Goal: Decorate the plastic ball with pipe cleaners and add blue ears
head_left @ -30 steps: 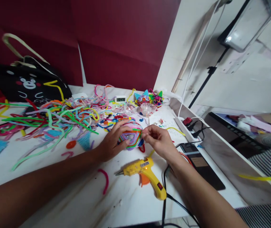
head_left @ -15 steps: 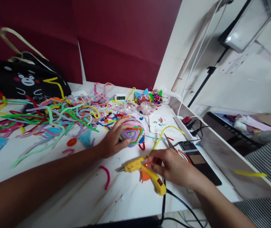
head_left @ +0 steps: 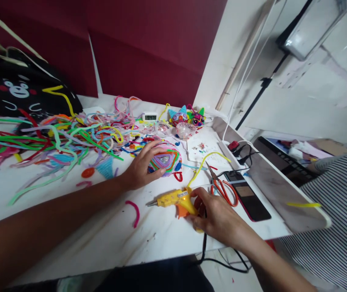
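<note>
Left hand [head_left: 141, 168] on striped fuzzy ball [head_left: 165, 160], gripping its left side: fingers slightly apart over the top, thumb on the near face. Ball sits mid tabletop [head_left: 100, 247], concentric coloured bands facing the camera. Right hand [head_left: 217, 215] at the handle of yellow glue gun [head_left: 171, 198], fingers bent over it, thumb at the near side, cannot tell if they're pressed fully around it. Gun lies in front of the ball, nozzle pointing left, orange trigger toward the near edge. Black cable [head_left: 204, 248] runs down below the right hand.

Red loop [head_left: 177, 177] just beside ball, near side. Yellow pipe cleaner [head_left: 205, 164] curves up from behind gun. Orange-handled scissors [head_left: 233, 194] beyond right hand, next to dark phone [head_left: 252, 201]. Magenta pipe cleaner [head_left: 136, 215] left of nozzle. Blue triangle [head_left: 104, 168] and orange disc [head_left: 87, 173] left of left hand, big tangle of pipe cleaners [head_left: 65, 138] behind them. Black bag [head_left: 24, 89] at far left, white digital clock [head_left: 149, 117] and two small figures, blue-eared one [head_left: 177, 115] and green-eared one [head_left: 197, 118], at the back
</note>
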The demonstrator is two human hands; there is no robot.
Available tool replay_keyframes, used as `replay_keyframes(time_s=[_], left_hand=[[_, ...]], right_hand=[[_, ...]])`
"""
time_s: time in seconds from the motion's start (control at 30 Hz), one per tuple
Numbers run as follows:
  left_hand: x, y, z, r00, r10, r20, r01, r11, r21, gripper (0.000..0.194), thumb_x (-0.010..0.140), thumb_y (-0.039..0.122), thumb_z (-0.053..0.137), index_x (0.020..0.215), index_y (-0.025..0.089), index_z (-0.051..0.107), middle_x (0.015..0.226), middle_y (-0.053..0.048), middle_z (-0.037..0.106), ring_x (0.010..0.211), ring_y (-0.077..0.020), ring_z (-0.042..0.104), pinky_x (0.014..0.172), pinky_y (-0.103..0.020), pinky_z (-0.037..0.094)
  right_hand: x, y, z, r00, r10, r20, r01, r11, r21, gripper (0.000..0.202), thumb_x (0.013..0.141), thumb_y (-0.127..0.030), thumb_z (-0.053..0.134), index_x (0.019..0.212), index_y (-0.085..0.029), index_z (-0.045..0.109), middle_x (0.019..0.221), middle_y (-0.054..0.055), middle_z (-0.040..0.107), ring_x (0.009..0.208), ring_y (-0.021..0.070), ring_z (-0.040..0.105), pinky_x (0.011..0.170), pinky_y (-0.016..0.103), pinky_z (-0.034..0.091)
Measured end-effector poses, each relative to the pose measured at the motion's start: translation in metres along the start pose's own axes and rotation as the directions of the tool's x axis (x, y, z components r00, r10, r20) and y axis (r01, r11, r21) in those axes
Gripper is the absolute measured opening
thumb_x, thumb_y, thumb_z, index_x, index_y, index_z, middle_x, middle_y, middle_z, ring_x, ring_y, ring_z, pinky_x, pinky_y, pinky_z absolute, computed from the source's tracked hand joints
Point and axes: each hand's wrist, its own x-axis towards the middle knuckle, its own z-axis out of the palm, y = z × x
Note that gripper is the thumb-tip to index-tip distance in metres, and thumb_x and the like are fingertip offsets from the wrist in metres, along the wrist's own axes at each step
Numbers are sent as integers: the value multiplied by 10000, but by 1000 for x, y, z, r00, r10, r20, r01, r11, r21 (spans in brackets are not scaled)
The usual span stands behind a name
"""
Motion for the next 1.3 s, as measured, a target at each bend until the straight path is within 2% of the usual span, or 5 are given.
replay_keyframes(time_s=[0.3, 0.53, 0.73, 0.97, 1.3], left_hand=[[0, 0, 1, 999, 41, -18, -40, 999, 32, 536, 795, 316, 656, 1268, 192, 436, 1441, -168, 373, 1363, -317, 350, 1118, -509, 312], [1, 1, 1, 996, 79, -49, -77, 996, 36, 550, 794, 311, 669, 1273, 201, 422, 1405, -172, 394, 1340, -323, 379, 1088, -506, 353], [0, 1, 2, 997, 65, -47, -64, 997, 32, 571, 786, 304, 674, 1286, 204, 416, 1411, -173, 388, 1346, -332, 369, 1092, -522, 339], [-1, -3, 0, 999, 36, -22, -36, 999, -5, 579, 792, 343, 677, 1293, 207, 421, 1445, -181, 353, 1353, -339, 361, 1102, -517, 330], [-6, -8, 4, 996, 15, -84, -15, 1000, 1, 726, 736, 331, 725, 1353, 218, 360, 1435, -175, 360, 1367, -340, 332, 1113, -528, 319]], right_hand=[[3, -2, 5, 997, 54, -49, -57, 995, -81, 197, 752, -373, 623, 741, -182, 576, 672, 32, 625, 570, 132, 487, 521, 256, 260], [-2, 6, -5, 997, 69, -29, -62, 978, 200, 102, 722, -245, 601, 792, -172, 589, 670, -7, 565, 576, 113, 466, 519, 233, 310], [-14, 10, -18, 998, 38, -45, -9, 850, 526, 150, 699, -264, 627, 795, -167, 564, 660, -31, 477, 544, 85, 384, 481, 216, 282], [-17, 17, -34, 990, 56, -131, 36, 789, 613, 202, 683, -323, 671, 757, -158, 580, 639, -22, 485, 537, 81, 370, 456, 200, 284], [-10, 22, 0, 979, 42, -202, 97, 771, 630, 198, 691, -326, 697, 758, -171, 594, 679, -2, 544, 613, 122, 487, 555, 223, 380]])
